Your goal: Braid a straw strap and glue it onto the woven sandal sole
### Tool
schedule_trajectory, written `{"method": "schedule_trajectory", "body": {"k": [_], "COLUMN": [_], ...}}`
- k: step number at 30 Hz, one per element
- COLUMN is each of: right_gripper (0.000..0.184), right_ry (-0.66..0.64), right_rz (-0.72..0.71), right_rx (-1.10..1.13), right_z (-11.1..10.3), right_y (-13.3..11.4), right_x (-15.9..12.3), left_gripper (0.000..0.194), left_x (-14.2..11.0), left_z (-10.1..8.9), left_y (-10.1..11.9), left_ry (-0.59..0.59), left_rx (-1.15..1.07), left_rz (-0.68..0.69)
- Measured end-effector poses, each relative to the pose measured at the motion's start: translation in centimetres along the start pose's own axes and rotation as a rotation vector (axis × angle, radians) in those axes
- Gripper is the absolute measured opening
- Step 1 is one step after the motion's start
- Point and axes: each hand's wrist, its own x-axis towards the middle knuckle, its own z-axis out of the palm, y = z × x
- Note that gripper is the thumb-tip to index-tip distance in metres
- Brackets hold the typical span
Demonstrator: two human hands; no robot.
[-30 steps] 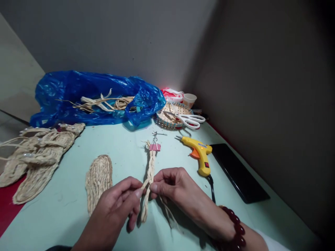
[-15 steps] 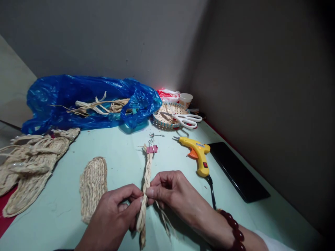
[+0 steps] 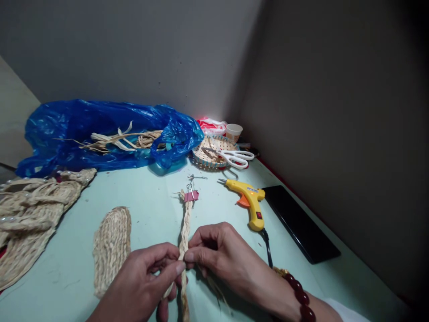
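Observation:
A pale braid of dried plant strands (image 3: 185, 226) runs toward me down the middle of the table. Its far end is pinched by a pink binder clip (image 3: 191, 196), hooked to a thin wire. My left hand (image 3: 144, 275) closes thumb and fingers on the braid's strands from the left. From the right, my right hand (image 3: 217, 252) pinches the same spot, its thumb against the braid. Loose strand ends hang below both hands. A woven sole (image 3: 112, 246) lies flat just left of my left hand.
Woven sandals (image 3: 36, 214) lie at the left. Behind are a blue plastic bag (image 3: 67, 129) with dried strands, a small basket (image 3: 209, 165) with white-handled scissors (image 3: 236, 157), and a paper cup (image 3: 233, 131). A yellow glue gun (image 3: 253, 201) and a black tablet-like slab (image 3: 301, 223) are on the right.
My left hand's fingers have shifted on the strands, and one strand now bends leftward under them. My right hand keeps its pinch. The whole view has moved slightly.

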Motion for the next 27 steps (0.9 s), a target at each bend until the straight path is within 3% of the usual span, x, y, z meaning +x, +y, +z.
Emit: {"method": "schedule_trajectory", "body": {"k": [7, 11, 15, 18, 20, 23, 27], "right_gripper": [0.011, 0.011, 0.015, 0.014, 0.012, 0.011, 0.009], "right_ry": [-0.021, -0.023, -0.037, -0.020, -0.031, -0.056, -0.046], "right_rz": [-0.011, 0.036, 0.075, 0.088, 0.109, 0.119, 0.106], "right_rx": [-0.247, -0.086, 0.040, -0.033, 0.040, 0.190, 0.161], "right_z": [-0.6, 0.0, 0.4, 0.7, 1.0, 1.1, 0.8], "right_y": [-0.6, -0.4, -0.4, -0.1, 0.3, 0.8, 0.1], "right_x": [-0.3, 0.0, 0.0, -0.2, -0.4, -0.5, -0.6], "left_gripper": [0.031, 0.028, 0.028, 0.039, 0.045, 0.048, 0.047], "left_x": [0.1, 0.1, 0.1, 0.0, -0.1, -0.1, -0.2], "left_z": [-0.3, 0.0, 0.3, 0.5, 0.6, 0.6, 0.3], "left_y": [-0.7, -0.9, -1.1, -1.0, -0.8, -0.6, -0.7], "left_ry": [-0.073, -0.130, -0.088, -0.021, -0.004, -0.025, -0.080], "left_rx": [-0.161, -0.293, -0.356, -0.340, -0.321, -0.295, -0.213], "left_rz": [0.005, 0.022, 0.028, -0.001, -0.017, -0.058, -0.057]}}
